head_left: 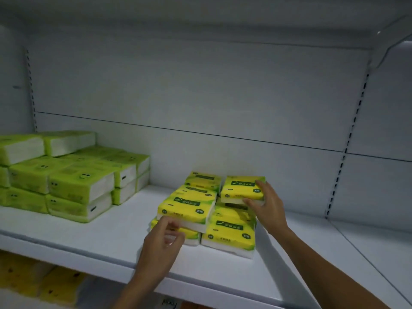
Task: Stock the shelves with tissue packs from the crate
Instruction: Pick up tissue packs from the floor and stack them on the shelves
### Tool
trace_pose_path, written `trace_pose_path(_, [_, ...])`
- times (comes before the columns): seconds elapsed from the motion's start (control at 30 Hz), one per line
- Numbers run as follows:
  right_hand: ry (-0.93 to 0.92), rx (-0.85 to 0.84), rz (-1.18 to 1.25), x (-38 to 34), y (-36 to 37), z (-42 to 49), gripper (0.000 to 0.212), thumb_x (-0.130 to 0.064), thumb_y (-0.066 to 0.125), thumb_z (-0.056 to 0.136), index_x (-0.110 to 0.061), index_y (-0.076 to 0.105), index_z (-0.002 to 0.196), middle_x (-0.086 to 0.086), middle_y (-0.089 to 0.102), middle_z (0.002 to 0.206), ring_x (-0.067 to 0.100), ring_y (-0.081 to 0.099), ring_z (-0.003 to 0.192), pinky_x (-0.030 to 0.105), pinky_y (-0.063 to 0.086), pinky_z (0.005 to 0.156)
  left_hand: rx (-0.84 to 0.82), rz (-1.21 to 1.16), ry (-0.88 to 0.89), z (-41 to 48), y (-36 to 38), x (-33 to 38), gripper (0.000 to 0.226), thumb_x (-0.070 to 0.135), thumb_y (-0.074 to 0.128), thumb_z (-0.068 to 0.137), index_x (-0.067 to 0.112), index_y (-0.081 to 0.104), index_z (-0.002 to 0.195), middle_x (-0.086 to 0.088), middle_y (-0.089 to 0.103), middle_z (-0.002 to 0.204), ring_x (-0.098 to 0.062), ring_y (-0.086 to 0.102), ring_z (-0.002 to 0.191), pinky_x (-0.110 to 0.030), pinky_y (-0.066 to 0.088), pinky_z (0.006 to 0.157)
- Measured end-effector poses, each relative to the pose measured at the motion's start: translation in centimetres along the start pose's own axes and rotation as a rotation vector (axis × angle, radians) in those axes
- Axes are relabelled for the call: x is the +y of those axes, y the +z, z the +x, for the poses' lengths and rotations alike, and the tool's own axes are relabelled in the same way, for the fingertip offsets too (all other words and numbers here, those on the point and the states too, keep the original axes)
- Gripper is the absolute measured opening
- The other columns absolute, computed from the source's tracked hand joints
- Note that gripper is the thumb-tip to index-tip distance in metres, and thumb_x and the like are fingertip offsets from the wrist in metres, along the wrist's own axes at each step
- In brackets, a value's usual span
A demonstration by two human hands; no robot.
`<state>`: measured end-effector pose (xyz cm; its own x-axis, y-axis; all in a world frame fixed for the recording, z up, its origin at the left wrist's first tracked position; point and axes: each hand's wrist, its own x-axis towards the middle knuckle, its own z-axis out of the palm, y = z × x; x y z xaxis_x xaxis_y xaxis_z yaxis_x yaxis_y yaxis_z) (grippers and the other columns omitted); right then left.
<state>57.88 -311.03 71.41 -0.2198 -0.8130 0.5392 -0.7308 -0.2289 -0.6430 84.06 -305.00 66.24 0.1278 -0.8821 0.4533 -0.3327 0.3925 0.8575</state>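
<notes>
White shelf board point(111, 237) carries green tissue packs point(78, 184) on your left and, well apart from them, the yellow tissue packs point(229, 233) stacked mid-shelf; the crate is out of view. Your right hand point(267, 204) grips the top rear pack point(242, 188) by its right end, likely to square it on its stack. Your left hand point(160, 246) curls at the front-left pack point(185, 208), probably steadying it, though you can't tell pinching from touching.

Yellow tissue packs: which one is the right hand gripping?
The back-right yellow pack, topmost on the right stack; only it has the right hand gripping its right end.
</notes>
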Motion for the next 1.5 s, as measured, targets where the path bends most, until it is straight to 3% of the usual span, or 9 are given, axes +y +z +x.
trace_pose_path(0.2, [0.056, -0.028, 0.017, 1.0, 2.7, 2.5, 0.07, -0.029, 0.074, 0.079, -0.013, 0.042, 0.138, 0.008, 0.045, 0.142, 0.025, 0.046, 0.126, 0.032, 0.036, 0.101, -0.025, 0.057, 0.057, 1.4, 0.2, -0.2, 0.017, 0.015, 0.068, 0.077, 0.027, 0.057, 0.081, 0.006, 0.063, 0.08, -0.006, 0.058, 0.073, -0.018, 0.047, 0.065])
trace_pose_path(0.37, [0.256, -0.023, 0.004, 1.7, 3.9, 3.9, 0.064, -0.035, 0.073, 0.077, -0.012, 0.039, 0.126, 0.017, 0.058, 0.116, 0.038, 0.054, 0.11, 0.043, 0.046, 0.09, -0.013, 0.044, 0.061, 2.1, 0.3, -1.0, 0.014, 0.024, 0.065, 0.071, 0.031, 0.056, 0.079, 0.003, 0.06, 0.077, -0.01, 0.056, 0.07, -0.014, 0.045, 0.062])
trace_pose_path(0.5, [0.334, -0.121, -0.109, 2.2, 3.9, 4.7, 0.067, -0.045, 0.069, 0.08, -0.01, 0.038, 0.127, 0.019, 0.056, 0.119, 0.038, 0.05, 0.114, 0.046, 0.045, 0.093, 0.005, 0.016, 0.059, 2.4, 0.2, -1.4, 0.019, 0.035, 0.06, 0.062, 0.035, 0.055, 0.081, 0.002, 0.06, 0.076, -0.01, 0.056, 0.069, -0.014, 0.046, 0.063])
trace_pose_path(0.67, [0.373, -0.131, -0.254, 1.8, 3.8, 4.9, 0.074, -0.048, 0.066, 0.082, -0.004, 0.031, 0.129, 0.018, 0.05, 0.13, 0.038, 0.044, 0.122, 0.048, 0.041, 0.095, -0.006, 0.042, 0.09, 2.1, 0.3, -1.2, 0.017, 0.018, 0.068, 0.071, 0.026, 0.056, 0.08, 0.002, 0.06, 0.08, -0.008, 0.055, 0.071, -0.01, 0.044, 0.062])
trace_pose_path(0.73, [0.384, -0.133, -0.281, 1.6, 3.7, 4.8, 0.077, -0.051, 0.066, 0.08, -0.004, 0.03, 0.129, 0.018, 0.049, 0.131, 0.037, 0.043, 0.122, 0.047, 0.04, 0.095, -0.012, 0.052, 0.119, 1.9, 0.3, -1.1, 0.016, 0.029, 0.064, 0.067, 0.028, 0.056, 0.081, 0.006, 0.06, 0.082, -0.008, 0.056, 0.073, -0.01, 0.043, 0.06])
trace_pose_path(0.8, [0.379, -0.124, -0.286, 1.2, 3.7, 4.7, 0.081, -0.053, 0.067, 0.078, -0.004, 0.03, 0.131, 0.018, 0.048, 0.131, 0.036, 0.042, 0.123, 0.046, 0.04, 0.094, 0.006, 0.095, 0.162, 1.6, 0.2, -1.2, 0.023, 0.041, 0.054, 0.062, 0.029, 0.055, 0.082, 0.009, 0.057, 0.083, -0.008, 0.056, 0.075, -0.01, 0.043, 0.058])
trace_pose_path(0.93, [0.27, -0.046, -0.3, -0.2, 3.3, 2.9, 0.081, -0.048, 0.068, 0.079, -0.006, 0.03, 0.136, 0.016, 0.046, 0.135, 0.035, 0.041, 0.124, 0.046, 0.04, 0.094, 0.07, 0.187, 0.196, 1.3, -0.4, -1.1, 0.015, 0.028, 0.054, 0.066, 0.031, 0.052, 0.081, 0.008, 0.047, 0.079, -0.008, 0.05, 0.077, -0.015, 0.038, 0.057])
trace_pose_path(1.17, [0.102, 0.0, -0.225, -3.5, 0.8, -2.7, 0.068, -0.029, 0.067, 0.085, -0.005, 0.033, 0.14, 0.016, 0.047, 0.135, 0.033, 0.041, 0.125, 0.043, 0.037, 0.101, -0.09, 0.141, 0.199, 0.0, -2.8, -0.3, 0.041, 0.006, 0.066, 0.077, 0.04, 0.049, 0.091, 0.015, 0.055, 0.097, -0.005, 0.056, 0.08, -0.011, 0.042, 0.062])
trace_pose_path(1.5, [0.111, 0.03, -0.113, -9.5, -1.3, -12.2, 0.062, -0.019, 0.067, 0.085, -0.008, 0.037, 0.138, 0.011, 0.049, 0.136, 0.025, 0.047, 0.122, 0.034, 0.04, 0.096, -0.221, 0.067, 0.169, -4.6, -7.9, 2.1, 0.038, 0.011, 0.063, 0.082, 0.041, 0.045, 0.096, 0.015, 0.051, 0.104, -0.004, 0.057, 0.087, -0.014, 0.043, 0.066])
